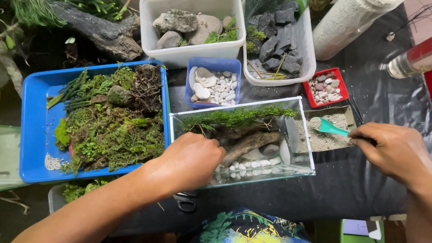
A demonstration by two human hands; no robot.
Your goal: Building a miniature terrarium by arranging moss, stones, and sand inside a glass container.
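Item: my left hand [191,162] curled inside glass tank [306,135], grip unclear; right hand [396,150] pinching green scoop [327,127], sand [321,139] may spill if tilted.

A single head-worn camera looks steeply down from above onto a dark table [360,189], close enough that both forearms enter from the bottom edge. A glass tank [243,144] sits at centre frame; trays and tubs fill the top. No second view.
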